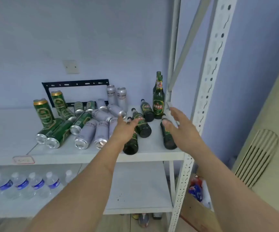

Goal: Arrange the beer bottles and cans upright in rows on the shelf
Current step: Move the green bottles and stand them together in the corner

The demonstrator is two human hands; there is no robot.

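Two green beer bottles (159, 101) stand upright at the back right of the white shelf (152, 157). Several more green bottles lie on their sides: one (142, 125) in the middle, one (131, 144) under my left wrist, one (169, 139) at the right edge. Green cans (44, 113) and silver cans (102, 133) are mixed on the left, some upright, most lying down. My left hand (125, 129) hovers open above the lying bottles, fingers stretched forward. My right hand (182, 128) is open above the rightmost lying bottle, its fingertips near the bottle's neck.
A white perforated shelf post (207, 84) rises just right of my right hand. The shelf below holds a row of water bottles (21, 185). A black metal bracket (75, 84) leans on the wall behind the cans. A grille panel (256, 158) stands at the right.
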